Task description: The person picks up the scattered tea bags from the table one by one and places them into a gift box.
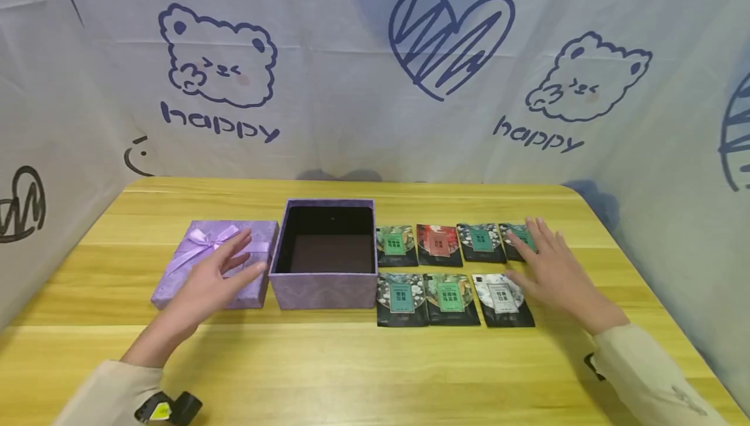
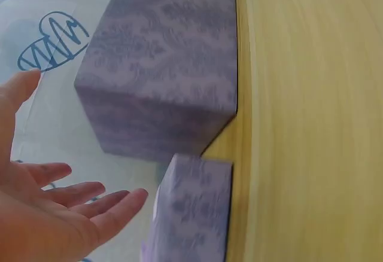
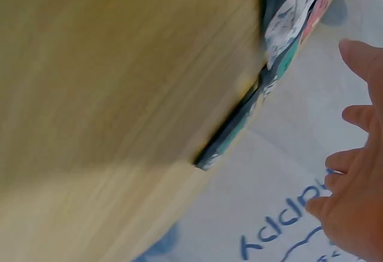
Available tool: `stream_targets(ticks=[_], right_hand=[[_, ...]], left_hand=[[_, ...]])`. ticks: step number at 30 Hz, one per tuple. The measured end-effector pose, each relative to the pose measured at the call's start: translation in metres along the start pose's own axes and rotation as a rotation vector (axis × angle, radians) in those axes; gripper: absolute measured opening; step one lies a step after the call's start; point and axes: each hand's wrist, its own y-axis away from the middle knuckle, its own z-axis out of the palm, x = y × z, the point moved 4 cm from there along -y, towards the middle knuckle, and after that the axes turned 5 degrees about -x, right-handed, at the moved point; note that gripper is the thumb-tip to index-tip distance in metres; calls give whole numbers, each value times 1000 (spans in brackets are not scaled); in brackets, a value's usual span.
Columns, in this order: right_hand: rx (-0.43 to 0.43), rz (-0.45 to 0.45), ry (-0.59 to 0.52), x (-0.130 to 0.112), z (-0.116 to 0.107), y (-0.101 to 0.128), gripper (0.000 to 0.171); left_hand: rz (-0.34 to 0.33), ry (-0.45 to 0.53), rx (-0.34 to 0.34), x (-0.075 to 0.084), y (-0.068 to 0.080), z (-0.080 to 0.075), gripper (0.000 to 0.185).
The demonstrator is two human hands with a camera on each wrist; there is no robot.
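My left hand (image 1: 205, 283) hovers with spread fingers above a purple box lid (image 1: 249, 292) tied with a lilac ribbon bow (image 1: 212, 238). Right of the lid stands a purple gift box (image 1: 325, 290), uncovered, its dark inside showing. In the left wrist view the box (image 2: 158, 46) rises beyond the fingertips. Over the right end of two rows of tea sachets, my right hand (image 1: 553, 273) is held with its fingers extended, holding nothing. Nearest it are a white sachet (image 1: 502, 299) and a green one (image 1: 518, 243), partly hidden by the fingers.
Further sachets lie flat beside the box, among them a red one (image 1: 439, 245) and a green one (image 1: 451, 299). All rest on a wooden table (image 1: 351, 374). A white curtain (image 1: 328, 87) with bear and heart drawings hangs behind and at both sides.
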Motion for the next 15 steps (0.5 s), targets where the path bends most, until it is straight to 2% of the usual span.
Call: stream_targets(ticks=[3, 6, 9, 15], right_hand=[[-4, 39, -122, 9, 1, -2, 67], [-23, 94, -255, 19, 1, -4, 63], [-37, 140, -342, 28, 0, -8, 60], [-78, 205, -424, 47, -1, -20, 60]], left_hand=[[2, 149, -25, 2, -5, 9, 77], [20, 216, -33, 3, -9, 19, 78], [26, 253, -21, 3, -12, 27, 78], [6, 244, 58, 3, -15, 36, 76]])
